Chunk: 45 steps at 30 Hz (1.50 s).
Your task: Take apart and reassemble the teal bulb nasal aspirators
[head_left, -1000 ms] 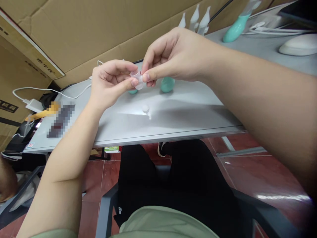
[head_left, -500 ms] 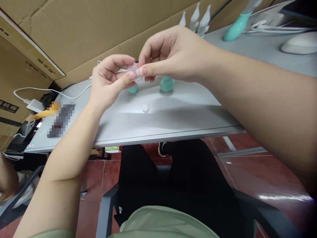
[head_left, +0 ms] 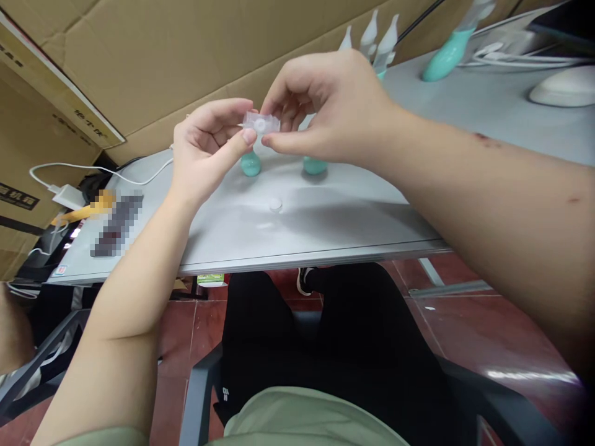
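My left hand [head_left: 211, 142] pinches a small translucent plastic piece [head_left: 261, 122] with a round hole-like centre between thumb and fingers, above the table. My right hand [head_left: 325, 105] is at the piece's right side, thumb below it and curled fingers behind, with a gap between thumb and fingertips; whether a fingertip touches the piece is hard to tell. Behind and below the hands stand two teal bulbs, the left bulb [head_left: 251, 164] and the right bulb [head_left: 315, 166], their tops partly hidden. A small clear round disc [head_left: 276, 205] lies on the table nearer me.
Several bulb aspirators with clear pointed tips [head_left: 385, 46] stand behind my right hand. Another teal bulb aspirator [head_left: 449, 57] leans at the back right, beside white cables and a white mouse [head_left: 564, 87]. A white charger [head_left: 69, 197] lies left on the grey table [head_left: 223, 244]; cardboard [head_left: 176, 56] rises behind.
The plastic piece has turned so its flat side with the round centre faces me. My right thumb has come off it and moved slightly down; my left hand keeps its pinch.
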{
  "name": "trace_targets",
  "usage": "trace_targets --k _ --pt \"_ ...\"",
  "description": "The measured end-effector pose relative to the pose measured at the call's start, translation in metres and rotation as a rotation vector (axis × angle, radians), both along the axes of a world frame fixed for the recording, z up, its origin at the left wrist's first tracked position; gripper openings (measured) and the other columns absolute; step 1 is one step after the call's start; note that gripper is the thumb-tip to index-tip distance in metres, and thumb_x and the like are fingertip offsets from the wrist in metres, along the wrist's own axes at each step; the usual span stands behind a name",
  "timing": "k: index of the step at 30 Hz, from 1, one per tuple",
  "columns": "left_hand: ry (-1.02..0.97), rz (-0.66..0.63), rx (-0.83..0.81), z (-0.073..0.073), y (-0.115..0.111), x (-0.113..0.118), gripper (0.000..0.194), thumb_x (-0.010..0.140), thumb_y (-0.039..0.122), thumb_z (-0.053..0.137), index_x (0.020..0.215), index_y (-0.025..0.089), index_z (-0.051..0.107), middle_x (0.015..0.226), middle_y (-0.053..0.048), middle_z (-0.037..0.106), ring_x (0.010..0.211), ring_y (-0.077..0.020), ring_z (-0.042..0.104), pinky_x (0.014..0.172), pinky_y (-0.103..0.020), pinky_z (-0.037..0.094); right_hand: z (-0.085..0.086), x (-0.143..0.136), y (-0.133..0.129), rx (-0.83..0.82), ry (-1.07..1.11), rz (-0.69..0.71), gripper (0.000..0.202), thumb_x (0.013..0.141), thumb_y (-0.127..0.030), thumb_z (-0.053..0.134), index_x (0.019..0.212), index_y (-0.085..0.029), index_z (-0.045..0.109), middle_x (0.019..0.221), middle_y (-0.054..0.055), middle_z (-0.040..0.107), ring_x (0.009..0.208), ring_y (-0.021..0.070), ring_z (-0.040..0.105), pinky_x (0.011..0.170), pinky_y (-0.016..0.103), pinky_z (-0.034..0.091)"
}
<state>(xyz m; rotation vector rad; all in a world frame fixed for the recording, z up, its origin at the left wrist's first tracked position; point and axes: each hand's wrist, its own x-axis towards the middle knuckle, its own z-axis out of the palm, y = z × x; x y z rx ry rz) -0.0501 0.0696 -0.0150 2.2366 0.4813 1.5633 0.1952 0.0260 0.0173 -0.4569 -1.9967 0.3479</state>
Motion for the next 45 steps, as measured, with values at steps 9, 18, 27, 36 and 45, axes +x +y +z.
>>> trace_targets --k 9,18,27,36,45 --pt "0.054 0.03 -0.006 0.001 -0.012 0.005 0.06 0.085 0.079 0.09 0.113 0.027 0.075 0.095 -0.003 0.077 0.081 -0.0217 0.083 0.072 -0.035 0.072 0.002 0.0 0.005 0.074 -0.098 -0.04 0.016 0.088 -0.023 0.087 0.093 -0.019 0.072 0.087 -0.003 0.065 0.068 0.0088 0.057 0.065 0.025 0.044" --pt "0.111 0.075 0.02 0.001 -0.006 -0.002 0.067 0.083 0.086 0.087 0.108 0.025 0.075 0.088 -0.001 0.072 0.074 -0.0191 0.081 0.065 -0.032 0.069 0.001 0.0 0.002 0.088 -0.133 -0.026 0.017 0.086 -0.014 0.086 0.088 -0.017 0.07 0.085 -0.003 0.065 0.07 0.0091 0.057 0.066 0.024 0.043" --pt "0.04 0.096 0.042 0.004 -0.003 -0.003 0.046 0.085 0.064 0.094 0.1 0.026 0.075 0.088 0.0 0.077 0.07 -0.0178 0.079 0.065 -0.032 0.071 0.002 -0.003 0.0 0.07 -0.094 -0.033 0.019 0.09 -0.019 0.087 0.088 -0.017 0.069 0.089 -0.003 0.068 0.073 0.0067 0.062 0.068 0.02 0.049" --pt "0.039 0.1 0.059 0.005 0.001 -0.005 0.06 0.078 0.08 0.092 0.098 0.026 0.074 0.082 0.001 0.073 0.063 -0.0146 0.073 0.056 -0.028 0.061 0.003 -0.003 -0.003 0.066 -0.104 -0.053 0.021 0.089 -0.017 0.088 0.088 -0.019 0.067 0.088 -0.004 0.067 0.074 0.006 0.064 0.068 0.019 0.052" --pt "0.095 0.092 0.024 0.011 -0.014 -0.01 0.049 0.095 0.073 0.086 0.119 0.032 0.073 0.103 0.001 0.084 0.081 -0.0177 0.081 0.066 -0.037 0.068 0.01 0.004 0.004 0.105 -0.138 -0.15 0.03 0.091 -0.01 0.079 0.12 -0.017 0.078 0.1 0.001 0.068 0.083 0.0122 0.062 0.077 0.026 0.053"
